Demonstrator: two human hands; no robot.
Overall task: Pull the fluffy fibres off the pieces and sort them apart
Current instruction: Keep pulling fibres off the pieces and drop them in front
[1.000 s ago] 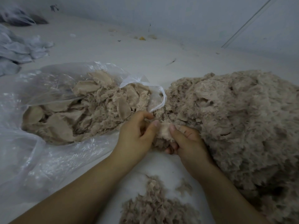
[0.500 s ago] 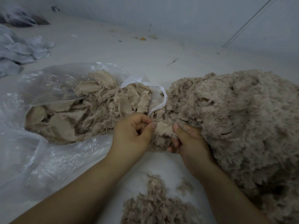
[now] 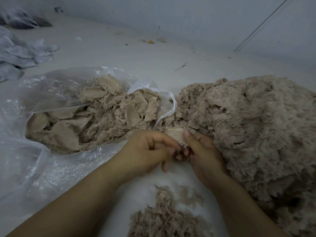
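Observation:
A small beige fluffy piece (image 3: 176, 135) sits between both hands at the centre. My right hand (image 3: 203, 154) grips it, thumb pressed on its flat back. My left hand (image 3: 147, 151) has its fingers curled and pinches the dark fibres at the piece's lower edge. A big heap of beige fluffy pieces (image 3: 253, 134) rises on the right, touching my right hand. A clear plastic bag (image 3: 34, 93) on the left lies open and holds several flat beige pieces (image 3: 95, 120). A small pile of loose fibres (image 3: 164, 218) lies near me, between my forearms.
Everything lies on a pale surface (image 3: 119, 53) that runs back to a pale wall. Crumpled grey-white cloth (image 3: 22, 52) lies at the far left. Small scraps (image 3: 151, 42) dot the surface near the wall.
My left hand has dropped lower and toward me, its fingers curling tighter at the piece's lower edge. My right thumb stays on the piece.

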